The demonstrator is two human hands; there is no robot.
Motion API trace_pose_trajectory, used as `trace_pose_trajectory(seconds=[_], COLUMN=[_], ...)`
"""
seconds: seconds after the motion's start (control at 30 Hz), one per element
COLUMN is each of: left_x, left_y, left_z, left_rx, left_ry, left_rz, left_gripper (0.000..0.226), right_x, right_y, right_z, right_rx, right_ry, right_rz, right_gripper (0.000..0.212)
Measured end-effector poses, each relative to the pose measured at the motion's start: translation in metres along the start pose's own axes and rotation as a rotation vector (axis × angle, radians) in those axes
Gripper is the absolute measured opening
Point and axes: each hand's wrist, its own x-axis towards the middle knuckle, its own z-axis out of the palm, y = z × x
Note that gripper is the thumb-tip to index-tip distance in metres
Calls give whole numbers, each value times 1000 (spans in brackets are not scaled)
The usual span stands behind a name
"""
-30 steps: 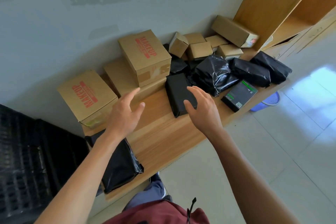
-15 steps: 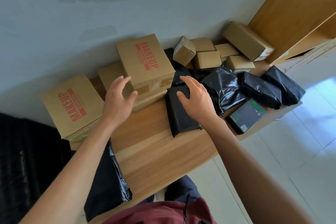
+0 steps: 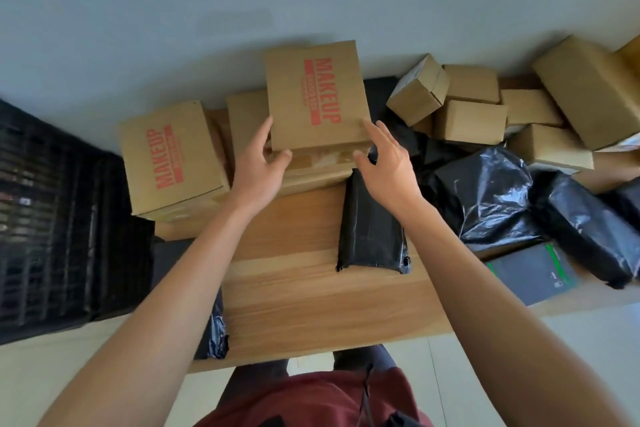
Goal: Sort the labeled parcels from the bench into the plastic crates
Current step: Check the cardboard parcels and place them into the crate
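MAKEUP box (image 3: 317, 97) framed by left hand (image 3: 258, 168) and right hand (image 3: 388, 166).

A brown cardboard box (image 3: 317, 95) printed MAKEUP in red sits stacked on another box (image 3: 247, 121); a second MAKEUP box (image 3: 171, 158) stands beside the black crate (image 3: 52, 215).

Both hands at the top MAKEUP box (image 3: 317, 95): left hand (image 3: 258, 168) on its near-left corner, right hand (image 3: 388, 166) at its near-right corner, fingers spread. Black flat parcel (image 3: 372, 229) on the bench (image 3: 311, 288) under right wrist. Black crate (image 3: 52, 218) far left of left hand.
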Motion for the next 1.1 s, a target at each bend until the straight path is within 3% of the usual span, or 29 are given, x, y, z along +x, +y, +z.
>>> trace_pose_trajectory(seconds=[0.33,0.7,1.1], left_x=[-45,-127,-224], left_y=[-19,-67,-125], left_z=[21,-6,-21], left_rx=[59,-14,-48], left_ry=[104,147,65], left_rz=[16,-17,-16], left_gripper=[58,57,60], right_x=[-21,-104,-204], right_y=[22,15,30], right_z=[8,54,92], right_rx=[86,132,60], right_ry=[48,68,107], right_rz=[-98,-121,-179], right_gripper=[46,42,42])
